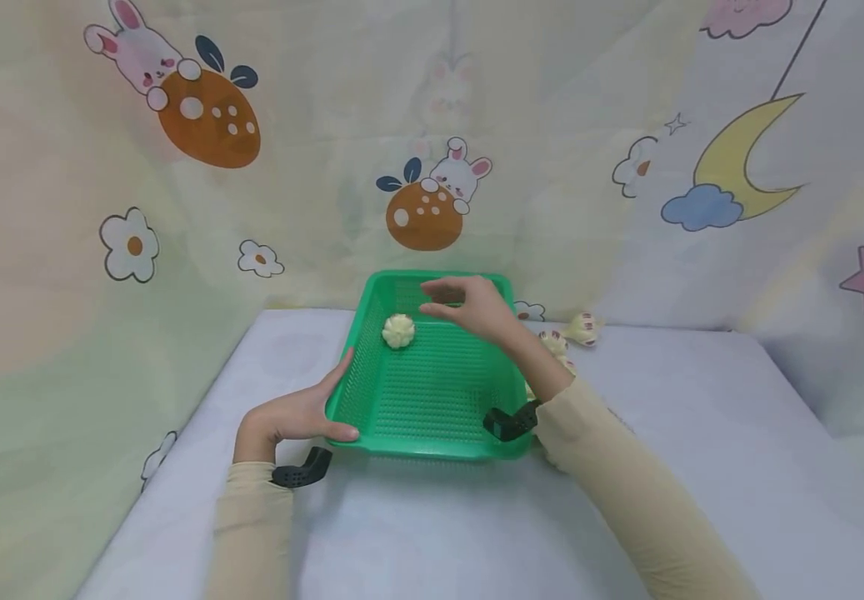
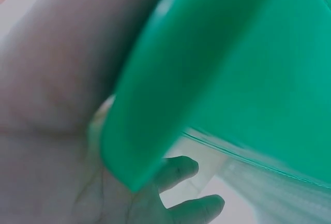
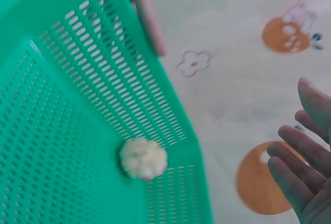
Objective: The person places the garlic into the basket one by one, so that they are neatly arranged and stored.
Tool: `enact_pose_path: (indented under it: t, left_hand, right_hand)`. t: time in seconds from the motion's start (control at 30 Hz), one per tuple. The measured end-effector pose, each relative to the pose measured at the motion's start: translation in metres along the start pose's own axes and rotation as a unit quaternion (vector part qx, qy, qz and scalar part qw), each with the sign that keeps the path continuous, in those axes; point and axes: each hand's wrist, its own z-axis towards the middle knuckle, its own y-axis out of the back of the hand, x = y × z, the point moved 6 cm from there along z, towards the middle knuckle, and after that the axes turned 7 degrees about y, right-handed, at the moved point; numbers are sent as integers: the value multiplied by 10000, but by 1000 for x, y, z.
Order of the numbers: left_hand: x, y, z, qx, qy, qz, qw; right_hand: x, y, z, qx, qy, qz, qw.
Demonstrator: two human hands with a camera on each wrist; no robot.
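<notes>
A green perforated plastic basket (image 1: 439, 383) is gripped at its near left corner by my left hand (image 1: 289, 417), the thumb laid along the rim. In the left wrist view, fingers (image 2: 199, 211) of this hand show below the basket wall. One cream-coloured garlic bulb (image 1: 398, 332) lies inside, near the far left corner; the right wrist view shows its lumpy cloves and a pinkish spot. My right hand (image 1: 472, 307) is over the far right part of the basket, holding nothing, its fingers (image 3: 300, 169) loosely extended and thumb apart.
More garlic bulbs with purplish streaks, among them a garlic bulb (image 1: 585, 329) at the back, lie to the right of the basket, partly hidden by the right arm. A white-covered table (image 1: 686, 417) lies below. A patterned cloth (image 1: 312, 125) hangs behind it.
</notes>
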Motion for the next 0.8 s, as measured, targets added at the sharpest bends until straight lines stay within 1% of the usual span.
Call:
enact_pose_path:
  t: [0.1, 0.2, 0.33, 0.47, 0.57, 0.63, 0.8]
  left_hand:
    - [4, 1, 0, -29, 2, 44, 10000]
    - [3, 1, 1, -11, -89, 41, 10000]
    - [0, 0, 1, 1, -133, -3, 9999]
    - [0, 0, 0, 6, -127, 38, 9999]
    - [-1, 0, 0, 8, -165, 19, 9999]
    - [-2, 0, 0, 4, -181, -12, 9998]
    - [0, -1, 1, -2, -138, -24, 9999]
  right_hand:
    - [7, 8, -21, -96, 79, 292, 9995]
    - [10, 18, -46, -257, 97, 553, 9981]
    - [6, 33, -82, -582, 139, 599, 9964]
    - [-9, 43, -117, -1111, 39, 384, 9931]
    - [-23, 45, -139, -1452, -29, 114, 9893]
    - [-32, 45, -150, -1569, -26, -72, 9876]
    - [-46, 47, -174, -1688, -51, -690, 9832]
